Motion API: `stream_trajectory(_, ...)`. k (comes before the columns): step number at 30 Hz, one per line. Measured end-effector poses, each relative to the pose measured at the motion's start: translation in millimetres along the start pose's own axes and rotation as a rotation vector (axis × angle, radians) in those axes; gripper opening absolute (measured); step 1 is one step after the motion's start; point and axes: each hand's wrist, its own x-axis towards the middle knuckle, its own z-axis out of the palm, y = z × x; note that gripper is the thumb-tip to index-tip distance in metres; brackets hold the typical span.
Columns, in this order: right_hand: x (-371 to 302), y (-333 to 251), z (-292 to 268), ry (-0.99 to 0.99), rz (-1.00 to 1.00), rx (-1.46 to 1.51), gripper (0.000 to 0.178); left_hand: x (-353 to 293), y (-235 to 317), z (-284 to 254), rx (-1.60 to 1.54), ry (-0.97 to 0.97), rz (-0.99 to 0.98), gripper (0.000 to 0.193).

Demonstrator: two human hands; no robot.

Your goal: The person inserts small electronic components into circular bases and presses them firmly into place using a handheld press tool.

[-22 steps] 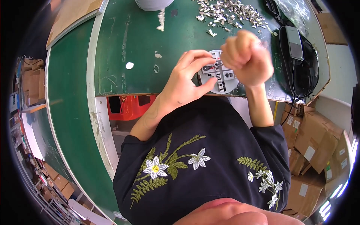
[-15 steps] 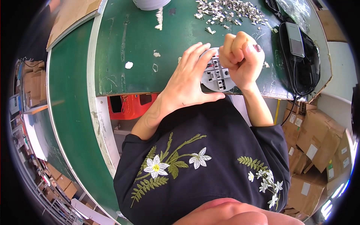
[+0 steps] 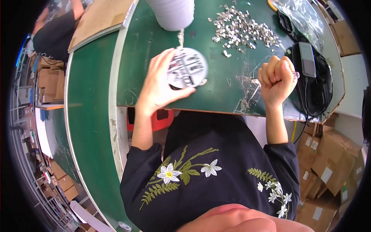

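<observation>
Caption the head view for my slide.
Left hand holding a pale, dark-patterned disc at a green workbench, right hand curled.

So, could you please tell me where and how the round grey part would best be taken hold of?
I would pinch the round grey part by its outer rim, coming from the right. The left hand spans its left side, while the right edge looks free; dark details crowd the face, so the plainer rim is probably the safer hold.
</observation>
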Motion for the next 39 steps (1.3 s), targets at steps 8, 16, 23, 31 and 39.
stream_trajectory(8,26.7,-7.0,-4.0,-0.066,0.300,-0.643,0.020,97.0,11.1,-93.8,-0.019,0.181,0.022,0.098)
stream_trajectory(16,40.8,35.7,-8.6,-0.377,0.156,-1.368,0.015,216.8,-39.3,-119.5,-0.342,-0.422,-0.256,0.105)
stream_trajectory(23,41.2,58.8,-13.5,-0.374,-0.047,-1.400,0.014,153.9,19.1,-98.2,-0.106,0.177,0.016,0.100)
stream_trajectory(31,42.2,21.0,-10.4,-0.266,0.211,-1.168,0.014,23.9,66.6,27.5,0.061,-0.174,0.099,0.091)
stream_trajectory(39,14.5,-20.0,-3.1,-0.098,0.541,-0.818,0.016,-6.3,67.5,64.2,0.089,-0.052,0.184,0.085)
